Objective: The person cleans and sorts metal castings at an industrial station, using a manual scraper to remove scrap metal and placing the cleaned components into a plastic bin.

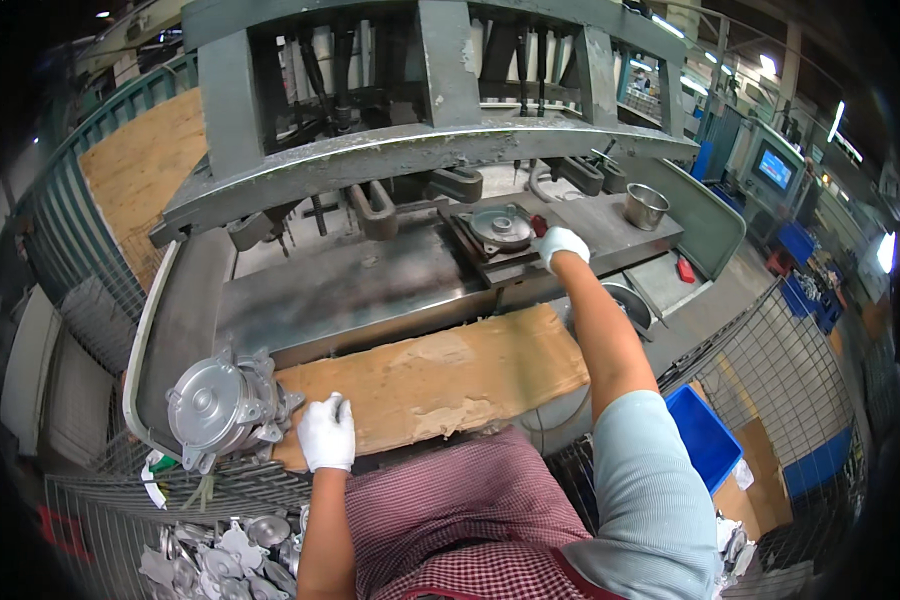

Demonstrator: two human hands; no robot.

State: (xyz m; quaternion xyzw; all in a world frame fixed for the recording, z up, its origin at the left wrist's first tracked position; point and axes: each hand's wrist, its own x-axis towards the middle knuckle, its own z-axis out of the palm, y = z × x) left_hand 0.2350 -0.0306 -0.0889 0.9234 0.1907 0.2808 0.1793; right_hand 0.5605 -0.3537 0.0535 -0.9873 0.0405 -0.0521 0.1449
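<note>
My right hand point(563, 248), in a white glove, is closed at a red handle point(538, 226) on the right side of a metal fixture. In that fixture lies a round cast metal cover point(500, 228) with a raised hub. My left hand point(327, 436), also gloved in white, rests with curled fingers on the near left end of a wooden board point(440, 375). A dark spot shows at its fingertips; I cannot make out what it is. Beside this hand, to the left, stands a stack of similar cast covers point(210, 405).
A grey machine frame point(430, 145) with drill spindles spans the steel bed point(360, 290). A metal cup point(647, 205) stands at the bed's right end, a red object point(685, 269) nearby. Low left, a wire basket holds loose castings point(230, 560); a blue bin point(705, 435) sits right.
</note>
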